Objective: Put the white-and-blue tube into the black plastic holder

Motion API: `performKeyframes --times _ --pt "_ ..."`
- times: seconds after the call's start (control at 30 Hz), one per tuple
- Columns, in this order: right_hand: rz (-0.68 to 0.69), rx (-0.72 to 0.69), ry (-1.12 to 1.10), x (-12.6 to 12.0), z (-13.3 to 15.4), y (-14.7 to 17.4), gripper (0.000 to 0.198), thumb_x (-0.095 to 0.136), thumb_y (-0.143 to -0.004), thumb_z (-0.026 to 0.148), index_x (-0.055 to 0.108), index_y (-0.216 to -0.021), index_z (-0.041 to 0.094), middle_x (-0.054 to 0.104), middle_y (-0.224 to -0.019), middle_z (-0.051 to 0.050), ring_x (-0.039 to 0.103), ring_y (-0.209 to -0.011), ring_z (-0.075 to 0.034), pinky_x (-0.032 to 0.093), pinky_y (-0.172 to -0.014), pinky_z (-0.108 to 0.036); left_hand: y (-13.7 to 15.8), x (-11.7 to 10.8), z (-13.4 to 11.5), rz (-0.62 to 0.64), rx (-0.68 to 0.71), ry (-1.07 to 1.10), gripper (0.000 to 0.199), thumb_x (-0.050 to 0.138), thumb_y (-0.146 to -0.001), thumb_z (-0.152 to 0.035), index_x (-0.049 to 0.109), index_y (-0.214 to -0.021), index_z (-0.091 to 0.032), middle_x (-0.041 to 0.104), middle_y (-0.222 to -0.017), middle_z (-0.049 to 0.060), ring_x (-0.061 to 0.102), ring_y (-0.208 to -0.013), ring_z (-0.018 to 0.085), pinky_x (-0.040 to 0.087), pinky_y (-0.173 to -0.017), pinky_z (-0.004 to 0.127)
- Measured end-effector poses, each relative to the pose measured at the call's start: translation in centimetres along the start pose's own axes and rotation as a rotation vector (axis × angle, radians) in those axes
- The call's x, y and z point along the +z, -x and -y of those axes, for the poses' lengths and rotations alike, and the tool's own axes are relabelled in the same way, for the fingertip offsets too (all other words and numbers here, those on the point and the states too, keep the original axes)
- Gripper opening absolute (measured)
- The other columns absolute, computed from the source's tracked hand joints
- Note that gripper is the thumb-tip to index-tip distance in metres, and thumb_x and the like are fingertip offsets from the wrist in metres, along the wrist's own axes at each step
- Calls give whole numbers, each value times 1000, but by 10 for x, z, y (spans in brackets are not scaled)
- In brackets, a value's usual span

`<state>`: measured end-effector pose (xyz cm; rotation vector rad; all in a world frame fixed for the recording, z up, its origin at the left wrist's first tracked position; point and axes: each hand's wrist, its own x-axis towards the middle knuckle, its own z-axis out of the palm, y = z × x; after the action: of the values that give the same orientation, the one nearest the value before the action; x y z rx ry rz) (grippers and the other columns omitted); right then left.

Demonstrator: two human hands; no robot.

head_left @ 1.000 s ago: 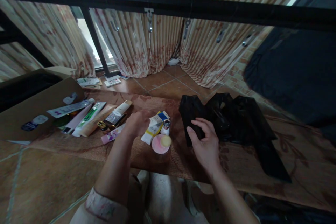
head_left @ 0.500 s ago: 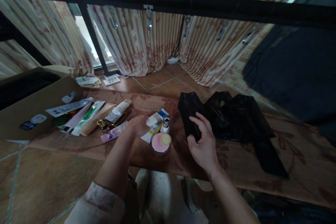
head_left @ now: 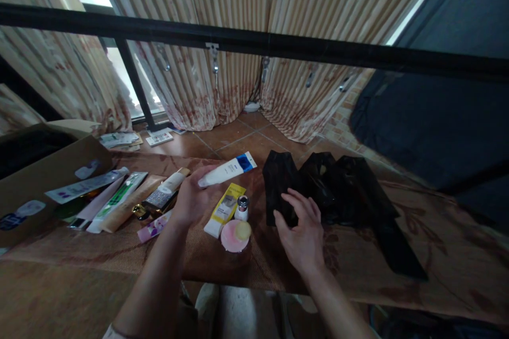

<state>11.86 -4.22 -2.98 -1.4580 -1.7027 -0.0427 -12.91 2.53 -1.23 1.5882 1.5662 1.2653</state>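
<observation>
Gripping a white-and-blue plastic tube aimed lengthwise toward the black plastic bags, the left hand sits farther off than the half-open, empty-looking right hand.

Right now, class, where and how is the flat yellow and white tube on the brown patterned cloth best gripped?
Probably grip the flat yellow and white tube across its middle, from above and left: it lies slantwise with brown patterned cloth along its left edge, while the white, silver-capped bottle and round pink disc crowd its right.
</observation>
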Motion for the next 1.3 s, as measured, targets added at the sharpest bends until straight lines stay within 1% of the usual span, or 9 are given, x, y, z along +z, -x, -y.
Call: performKeyframes --times 0.07,0.13,0.27,0.37,0.53,0.7,0.87,1.07,1.3 --pt "2 -16 4 2 0 1 29 63 -86 26 63 -115 22 68 -123 -10 62 -116 -25 33 -112 -56 2 3 -8 -5 71 185 44 69 -75 -34 65 -114 -15 71 -109 9 66 -92 21 53 -82 32" --pt "4 -27 -2 3 1 1 28 63 -87 26 63 -115 22 68 -121 -10 63 -114 -24 33 -112 -54 5 8 -15 -8 108 331 44 72 -74 -34 66 -114 -16 71 -107 7 65 -89 19 53 -77 29" --pt "15 -36 -20 5 0 2 28 65 -87 27 63 -115 22 70 -118 -9 64 -111 -24 34 -110 -53 9 19 -19 -25 110 463 47 78 -71 -29 68 -115 -18 70 -105 6 63 -86 18 51 -72 26" --pt "22 -24 -39 5 -1 3 27 65 -87 28 64 -114 22 71 -117 -9 64 -111 -25 37 -107 -52 10 26 -20 -13 98 484 47 78 -71 -27 68 -117 -20 70 -105 5 63 -87 18 51 -74 27" --pt "11 8 -86 4 -1 3 24 65 -88 31 66 -111 22 71 -116 -9 63 -110 -26 43 -99 -48 12 36 -26 -21 39 538 49 79 -69 -27 69 -117 -20 69 -99 5 62 -79 16 50 -69 26" --pt "14 34 -110 3 -1 3 23 65 -89 33 68 -108 21 71 -114 -9 62 -108 -26 44 -97 -47 12 38 -31 -62 -38 550 54 80 -66 -27 69 -118 -16 70 -99 6 62 -77 16 50 -67 26" --pt "14 37 -125 5 -2 3 20 65 -89 33 70 -104 21 72 -112 -9 64 -106 -26 45 -96 -45 9 38 -28 -108 -111 573 59 83 -62 -29 69 -118 -14 72 -95 6 63 -73 16 50 -66 26" --pt "20 34 -145 6 -1 2 15 66 -88 32 72 -98 22 73 -107 -8 65 -102 -24 45 -95 -44 8 39 -26 -136 -134 556 58 83 -61 -31 70 -115 -13 73 -99 8 65 -78 18 51 -71 28" --pt "12 39 -138 5 -1 1 14 66 -89 33 72 -94 22 74 -105 -7 66 -100 -25 46 -93 -44 8 39 -26 -162 -121 560 55 83 -59 -32 72 -110 -14 73 -101 8 66 -84 20 52 -77 31"
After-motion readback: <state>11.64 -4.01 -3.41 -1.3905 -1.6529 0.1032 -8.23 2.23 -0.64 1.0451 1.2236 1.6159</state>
